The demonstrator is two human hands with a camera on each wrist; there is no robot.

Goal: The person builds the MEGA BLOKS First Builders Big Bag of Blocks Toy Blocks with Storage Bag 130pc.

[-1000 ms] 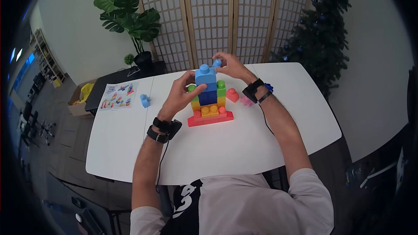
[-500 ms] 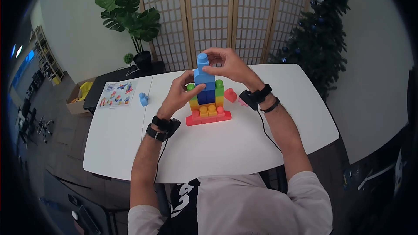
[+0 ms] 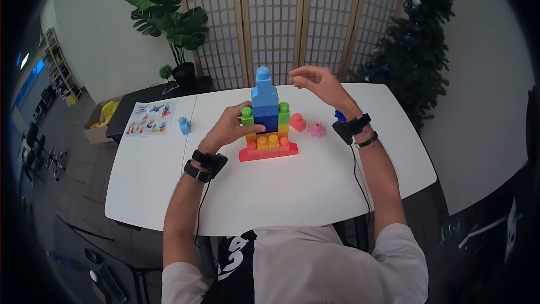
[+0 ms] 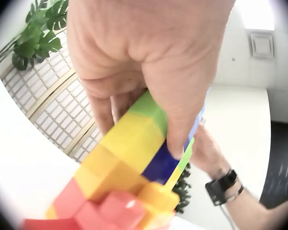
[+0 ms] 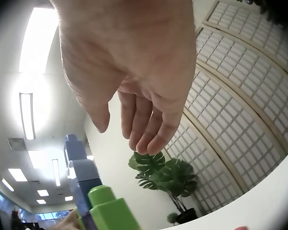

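Note:
A block tower stands upright on a long red base (image 3: 269, 153), with orange and yellow blocks low down, dark blue blocks (image 3: 270, 122) in the middle, green blocks (image 3: 284, 114) at both sides and light blue blocks (image 3: 264, 97) on top. My left hand (image 3: 229, 126) grips the tower's left side; in the left wrist view its thumb lies on the dark blue block (image 4: 161, 165), with fingers behind the green block (image 4: 149, 111). My right hand (image 3: 323, 85) is empty, fingers relaxed, right of the top block (image 3: 262, 76) and apart from it.
A light blue piece (image 3: 184, 126) and a printed sheet (image 3: 151, 118) lie on the table's left. Right of the tower are a red piece (image 3: 297, 122), a pink piece (image 3: 316, 129) and a dark blue piece (image 3: 340, 115) partly behind my right wrist. A folding screen stands behind.
My right hand has placed the small light blue block on top of the tower, let go and moved right. My left hand has slid lower on the tower.

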